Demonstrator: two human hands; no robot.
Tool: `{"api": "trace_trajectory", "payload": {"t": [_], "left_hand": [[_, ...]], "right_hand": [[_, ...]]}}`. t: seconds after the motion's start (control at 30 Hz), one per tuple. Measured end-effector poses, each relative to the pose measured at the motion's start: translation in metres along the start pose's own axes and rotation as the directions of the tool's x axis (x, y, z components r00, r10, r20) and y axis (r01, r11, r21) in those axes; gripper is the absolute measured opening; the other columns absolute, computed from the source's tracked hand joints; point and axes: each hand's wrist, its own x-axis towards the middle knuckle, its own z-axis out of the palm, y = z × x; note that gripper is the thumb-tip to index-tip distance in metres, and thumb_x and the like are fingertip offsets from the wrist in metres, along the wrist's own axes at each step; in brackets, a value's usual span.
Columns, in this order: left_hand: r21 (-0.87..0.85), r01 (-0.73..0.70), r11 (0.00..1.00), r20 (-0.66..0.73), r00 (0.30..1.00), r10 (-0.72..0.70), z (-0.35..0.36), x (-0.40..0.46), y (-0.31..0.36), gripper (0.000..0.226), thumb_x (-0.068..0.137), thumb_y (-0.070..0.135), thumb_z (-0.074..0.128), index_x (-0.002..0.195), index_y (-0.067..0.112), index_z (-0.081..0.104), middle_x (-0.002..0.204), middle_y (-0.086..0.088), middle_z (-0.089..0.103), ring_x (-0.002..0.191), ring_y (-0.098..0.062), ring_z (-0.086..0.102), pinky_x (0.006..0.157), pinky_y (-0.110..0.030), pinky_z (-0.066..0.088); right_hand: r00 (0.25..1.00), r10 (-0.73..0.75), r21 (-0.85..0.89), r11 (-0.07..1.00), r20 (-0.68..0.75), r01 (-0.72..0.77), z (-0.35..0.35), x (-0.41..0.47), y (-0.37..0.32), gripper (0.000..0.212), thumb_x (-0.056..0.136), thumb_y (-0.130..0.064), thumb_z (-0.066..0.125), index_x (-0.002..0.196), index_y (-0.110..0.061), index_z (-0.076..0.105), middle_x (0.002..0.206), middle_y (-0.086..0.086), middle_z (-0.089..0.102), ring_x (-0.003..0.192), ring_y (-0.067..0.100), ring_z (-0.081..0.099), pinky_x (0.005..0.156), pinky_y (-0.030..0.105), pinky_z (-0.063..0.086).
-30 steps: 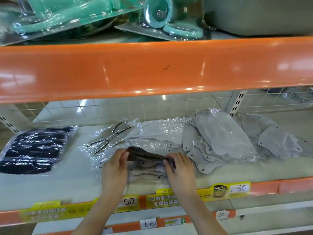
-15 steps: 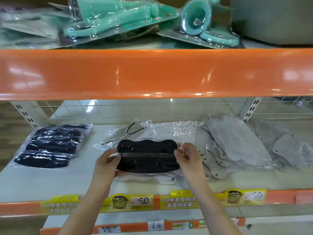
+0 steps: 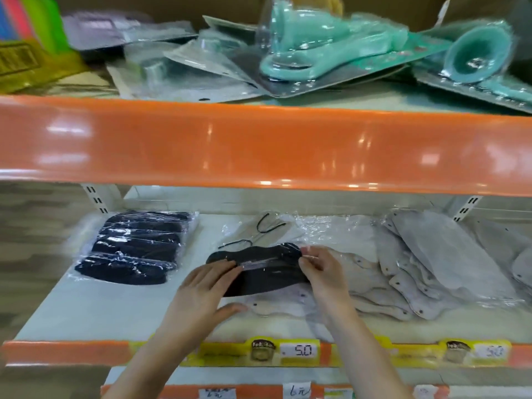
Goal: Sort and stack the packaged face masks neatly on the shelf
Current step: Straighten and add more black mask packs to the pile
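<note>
Nearest us, price tags reading 5.0 line the orange front rail of the shelf. Just beyond, our left hand lies flat, fingers straight, on the left end of a black packaged mask. Our right hand has its grip pinching the clear wrap at the mask's right end. The mask sits atop pale masks mid-shelf. Left, well apart, a stack of dark packaged masks. Right, a loose heap of grey packaged masks. Above, teal blister-packed goods on the upper shelf.
</note>
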Motion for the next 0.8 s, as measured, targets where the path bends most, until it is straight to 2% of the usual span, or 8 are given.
{"api": "trace_trajectory", "payload": {"t": [0.1, 0.17, 0.27, 0.4, 0.47, 0.53, 0.67, 0.8], "left_hand": [[0.020, -0.005, 1.000, -0.085, 0.996, 0.006, -0.007, -0.005, -0.016, 0.036, 0.081, 0.029, 0.051, 0.107, 0.014, 0.071, 0.109, -0.002, 0.069, 0.097, -0.022, 0.064, 0.086, -0.029, 0.040], [0.034, 0.005, 0.999, -0.172, 0.985, 0.001, -0.014, -0.007, -0.028, 0.033, 0.078, 0.018, 0.049, 0.098, 0.012, 0.074, 0.100, -0.002, 0.071, 0.088, -0.022, 0.067, 0.080, -0.029, 0.044], [0.059, 0.027, 0.998, -0.227, 0.974, -0.013, -0.027, -0.009, -0.048, 0.031, 0.078, 0.011, 0.049, 0.093, 0.010, 0.075, 0.092, -0.003, 0.072, 0.081, -0.023, 0.070, 0.072, -0.032, 0.053], [0.077, 0.083, 0.994, -0.216, 0.974, -0.064, -0.040, -0.017, -0.080, 0.031, 0.073, 0.009, 0.050, 0.092, 0.010, 0.074, 0.090, -0.001, 0.072, 0.081, -0.024, 0.070, 0.067, -0.031, 0.054], [0.077, 0.108, 0.991, -0.204, 0.975, -0.090, -0.046, -0.022, -0.096, 0.031, 0.063, 0.003, 0.067, 0.092, 0.009, 0.074, 0.092, -0.001, 0.072, 0.083, -0.024, 0.070, 0.068, -0.032, 0.054], [0.075, 0.112, 0.991, -0.193, 0.976, -0.096, -0.051, -0.027, -0.111, 0.037, 0.057, -0.001, 0.074, 0.093, 0.009, 0.074, 0.096, -0.002, 0.072, 0.086, -0.025, 0.070, 0.072, -0.035, 0.054], [0.101, 0.092, 0.991, -0.209, 0.976, -0.069, -0.056, -0.042, -0.145, 0.037, 0.075, 0.010, 0.045, 0.097, 0.009, 0.074, 0.102, -0.003, 0.072, 0.094, -0.025, 0.068, 0.082, -0.036, 0.050], [0.133, 0.111, 0.985, -0.203, 0.976, -0.083, -0.049, -0.055, -0.180, 0.040, 0.076, 0.007, 0.043, 0.102, 0.007, 0.073, 0.107, -0.006, 0.071, 0.103, -0.027, 0.066, 0.088, -0.037, 0.043]], "right_hand": [[0.996, -0.020, -0.108, 0.994, 0.092, 0.030, 0.019, -0.005, 0.005, 0.017, 0.091, 0.001, 0.055, 0.099, -0.014, 0.060, 0.091, 0.007, 0.064, 0.076, 0.016, 0.057, 0.066, 0.019, 0.044], [0.987, -0.140, -0.312, 0.937, 0.073, 0.156, 0.036, -0.008, 0.012, 0.021, 0.089, -0.001, 0.059, 0.108, -0.010, 0.058, 0.095, 0.002, 0.060, 0.087, 0.018, 0.056, 0.074, 0.022, 0.043], [0.847, -0.515, -0.635, 0.614, 0.127, 0.469, 0.065, -0.016, 0.022, 0.031, 0.086, -0.028, 0.058, 0.113, -0.011, 0.059, 0.108, 0.001, 0.060, 0.103, 0.024, 0.057, 0.085, 0.035, 0.045], [0.673, -0.648, -0.731, 0.256, 0.357, 0.633, 0.106, -0.032, 0.022, 0.045, 0.082, -0.049, 0.052, 0.111, -0.016, 0.064, 0.122, 0.002, 0.059, 0.115, 0.022, 0.047, 0.098, 0.036, 0.035], [0.640, -0.615, -0.689, 0.208, 0.460, 0.694, 0.126, -0.038, 0.024, 0.049, 0.080, -0.052, 0.051, 0.112, -0.017, 0.064, 0.118, -0.002, 0.061, 0.112, 0.018, 0.051, 0.101, 0.035, 0.035], [0.642, -0.565, -0.665, 0.206, 0.518, 0.718, 0.146, -0.042, 0.025, 0.045, 0.077, -0.048, 0.049, 0.110, -0.020, 0.062, 0.108, -0.005, 0.064, 0.100, 0.015, 0.059, 0.092, 0.031, 0.045], [0.657, -0.531, -0.660, 0.222, 0.536, 0.718, 0.185, -0.041, 0.033, 0.038, 0.070, -0.020, 0.053, 0.107, -0.023, 0.061, 0.097, -0.007, 0.064, 0.084, 0.016, 0.063, 0.072, 0.026, 0.054], [0.640, -0.568, -0.687, 0.170, 0.518, 0.707, 0.218, -0.034, 0.037, 0.043, 0.065, -0.008, 0.059, 0.105, -0.022, 0.068, 0.098, -0.007, 0.065, 0.088, 0.016, 0.063, 0.077, 0.025, 0.050]]}}
